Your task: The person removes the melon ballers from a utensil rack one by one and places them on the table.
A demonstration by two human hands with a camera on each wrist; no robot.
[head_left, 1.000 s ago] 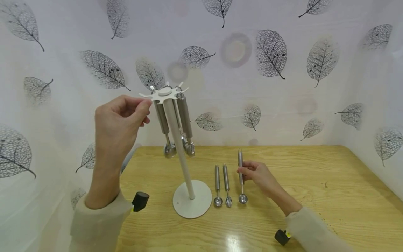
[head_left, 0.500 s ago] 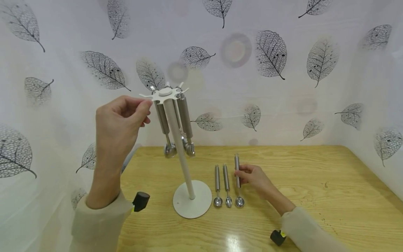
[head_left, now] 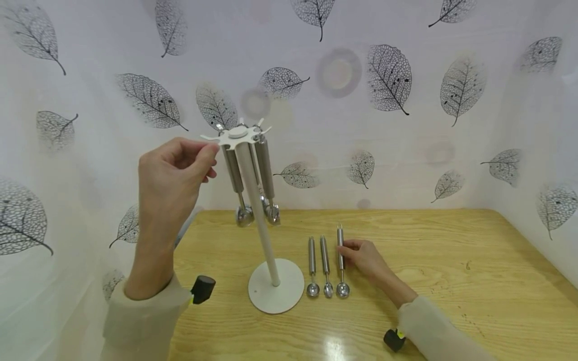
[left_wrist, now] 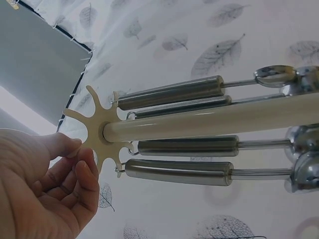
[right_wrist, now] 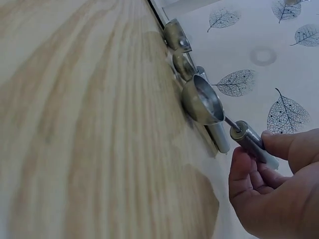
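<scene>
My left hand (head_left: pixel 169 185) pinches one prong of the white rack's star-shaped top (head_left: pixel 237 133). From other prongs hang several steel scoops (head_left: pixel 233 170), bowls downward; their handles (left_wrist: pixel 174 172) show closely in the left wrist view. Low over the table at right, my right hand (head_left: pixel 369 258) holds a melon baller (head_left: pixel 342 290) by its steel handle, thumb on one side and fingers on the other. Its round bowl (right_wrist: pixel 203 100) points toward me. Just left of it lie two more scoops, one with a round bowl (head_left: pixel 312 290) and one with a narrower bowl (head_left: pixel 328 289).
The rack's round white base (head_left: pixel 264 298) stands on the wooden table (head_left: pixel 429 240), left of the lying scoops. A leaf-patterned curtain (head_left: pixel 298 45) encloses the back and sides. Black wrist cameras (head_left: pixel 203 289) stick out from both sleeves.
My right hand has brought the melon baller a little left and toward me, beside the two lying scoops. My left hand stays at the rack's top.
</scene>
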